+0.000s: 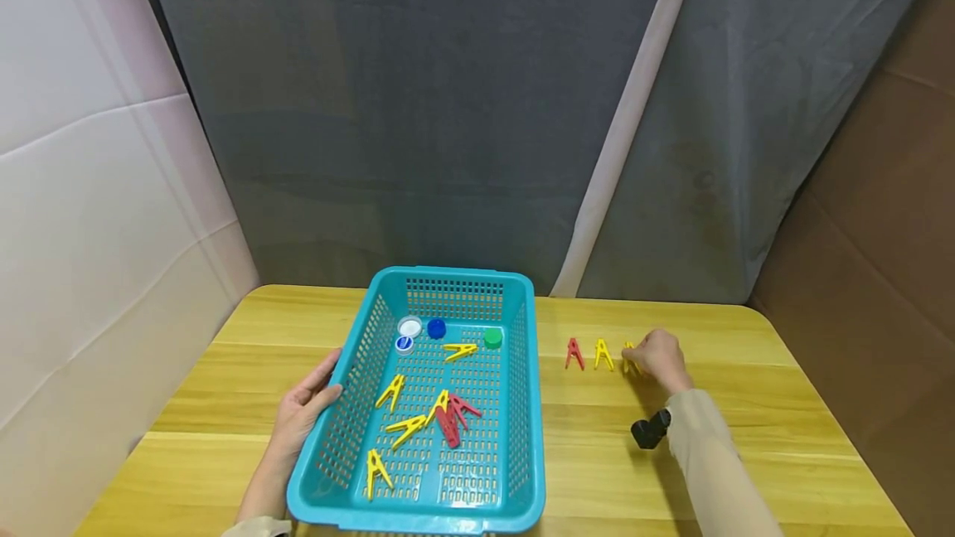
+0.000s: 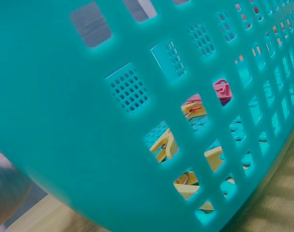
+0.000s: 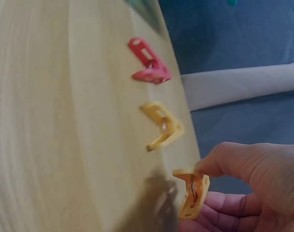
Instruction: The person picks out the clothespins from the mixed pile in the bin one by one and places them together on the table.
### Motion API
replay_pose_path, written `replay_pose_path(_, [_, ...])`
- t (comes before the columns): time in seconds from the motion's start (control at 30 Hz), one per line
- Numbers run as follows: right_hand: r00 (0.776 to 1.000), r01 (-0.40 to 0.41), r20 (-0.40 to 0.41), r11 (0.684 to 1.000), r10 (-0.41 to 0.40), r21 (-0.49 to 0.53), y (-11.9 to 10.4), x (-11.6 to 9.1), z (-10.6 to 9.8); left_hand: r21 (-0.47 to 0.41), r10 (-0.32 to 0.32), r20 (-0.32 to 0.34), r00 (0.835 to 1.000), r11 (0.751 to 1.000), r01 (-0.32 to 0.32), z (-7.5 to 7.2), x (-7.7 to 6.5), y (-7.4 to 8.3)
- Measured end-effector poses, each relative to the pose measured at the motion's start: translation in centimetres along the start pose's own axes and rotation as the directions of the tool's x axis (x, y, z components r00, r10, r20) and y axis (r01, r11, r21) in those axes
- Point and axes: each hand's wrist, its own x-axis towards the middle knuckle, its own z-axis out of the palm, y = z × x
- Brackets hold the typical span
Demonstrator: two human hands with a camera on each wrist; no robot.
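Right hand (image 1: pixel 658 359) had yellow clothespin (image 3: pixel 199 186) pinched, fingers nearly closed, just right of second yellow clothespin (image 1: pixel 603 355), red clothespin (image 1: pixel 574 354) past that; left hand (image 1: pixel 300 411) gripped turquoise basket (image 1: pixel 418 519).

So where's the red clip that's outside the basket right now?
In the head view, the red clip is on the table, right of the turquoise basket, with a yellow clip close on its right.

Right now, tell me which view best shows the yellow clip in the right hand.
The right wrist view: the yellow clip shows large, its inner side visible, pinched by the right hand. The head view shows it small, partly covered by fingers; the left wrist view shows the basket, not that clip.
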Motion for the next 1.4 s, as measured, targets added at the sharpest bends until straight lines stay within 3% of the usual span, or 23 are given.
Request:
replay_pose_path(0.2, [1.0, -0.01, -0.003, 1.0, 0.01, -0.025, 0.5, 0.5, 0.5, 0.014, 0.019, 0.002, 1.0, 1.0, -0.019, -0.1, 0.0, 0.0])
replay_pose_path(0.53, [1.0, 0.008, 0.007, 0.999, -0.007, -0.036, 0.7, 1.4, 1.2, 0.014, 0.009, 0.008, 1.0, 1.0, -0.009, -0.1, 0.1, -0.1])
replay_pose_path(0.87, [1.0, -0.026, 0.014, 0.999, 0.026, -0.035, 0.6, 1.8, 1.2, 0.027, -0.024, 0.003, 1.0, 0.999, 0.024, -0.2, -0.1, 0.1])
replay_pose_path(1.13, [1.0, 0.018, 0.014, 1.0, -0.018, -0.004, 0.4, 1.3, 0.5, 0.025, -0.015, -0.008, 1.0, 1.0, 0.015, 0.0, -0.1, 0.1])
replay_pose_path(1.4, [0.996, 0.082, -0.032, 0.996, -0.081, 0.02, -1.9, 0.4, -1.0, 0.014, -0.004, 0.002, 1.0, 1.0, 0.004, -0.1, 0.0, 0.1])
